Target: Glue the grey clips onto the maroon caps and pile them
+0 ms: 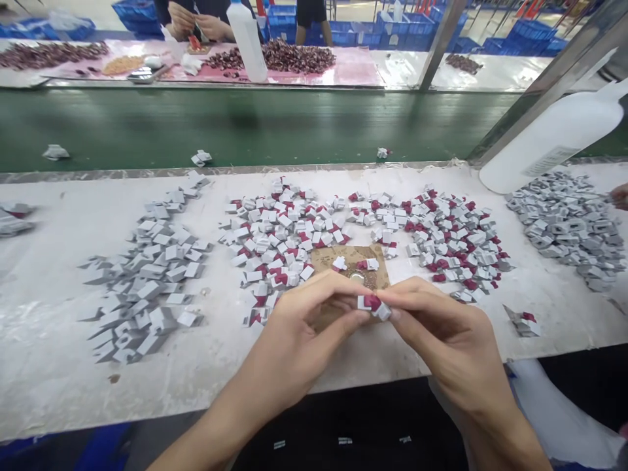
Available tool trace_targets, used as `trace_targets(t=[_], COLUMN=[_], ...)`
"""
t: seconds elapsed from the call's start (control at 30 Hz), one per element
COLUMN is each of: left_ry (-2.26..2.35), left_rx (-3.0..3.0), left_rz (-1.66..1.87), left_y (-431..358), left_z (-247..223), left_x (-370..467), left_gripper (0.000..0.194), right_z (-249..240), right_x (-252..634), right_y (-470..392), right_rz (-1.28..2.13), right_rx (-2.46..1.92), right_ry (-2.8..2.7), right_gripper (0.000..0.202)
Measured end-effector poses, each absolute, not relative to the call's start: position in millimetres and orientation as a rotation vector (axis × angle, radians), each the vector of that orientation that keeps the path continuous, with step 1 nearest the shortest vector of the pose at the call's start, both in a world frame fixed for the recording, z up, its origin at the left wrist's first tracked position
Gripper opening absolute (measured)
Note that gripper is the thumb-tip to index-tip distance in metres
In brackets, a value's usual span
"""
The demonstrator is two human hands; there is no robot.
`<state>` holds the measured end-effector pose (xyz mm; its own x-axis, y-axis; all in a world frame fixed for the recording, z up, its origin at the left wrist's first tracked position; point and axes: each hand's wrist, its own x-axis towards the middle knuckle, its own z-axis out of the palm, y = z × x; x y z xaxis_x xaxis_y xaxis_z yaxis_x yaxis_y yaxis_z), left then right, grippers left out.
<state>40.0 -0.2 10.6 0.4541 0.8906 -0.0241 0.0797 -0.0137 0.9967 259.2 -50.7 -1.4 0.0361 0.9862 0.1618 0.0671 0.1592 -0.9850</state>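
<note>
Between the fingertips of both hands is a small grey and dark red plastic part [373,303]. My left hand [307,333] pinches its left end with thumb and forefinger. From the other side, my right hand [441,327] grips the right end the same way. Just behind the fingers lies a brown cardboard piece [324,261] with a shiny wet-looking spot on it. Two more small parts rest on that cardboard, one of them a grey and red part [367,264]. Piles of grey and red parts [279,229] spread to the left of it and grey and red parts [456,242] to its right.
Plain grey pieces form a pile [152,275] at left and another pile [572,222] at far right, beside a leaning white bottle [554,137]. Beyond runs a green conveyor belt [294,127] carrying a few parts. Another person's hands [199,25] work across it. A metal post [520,98] stands right.
</note>
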Motion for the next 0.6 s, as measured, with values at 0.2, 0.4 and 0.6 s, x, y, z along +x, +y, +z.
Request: trace_targets(t=[0.2, 0.4, 0.6], left_ry=[0.930, 0.994, 1.406], left_rx=[1.635, 1.713, 1.824], left_rz=[0.808, 0.810, 0.790], left_y=[10, 54, 194], left_z=[29, 48, 40], left_x=[37, 42, 63], left_gripper=[0.012, 0.014, 0.006], right_z=[9, 24, 21], right_x=[257, 258, 281], right_y=[-49, -4, 157], right_rz=[0.918, 0.862, 0.503], right_rx=[-1.169, -1.154, -1.689], right_ry=[-1.322, -1.384, -1.742], right_gripper=[0.030, 0.028, 0.046])
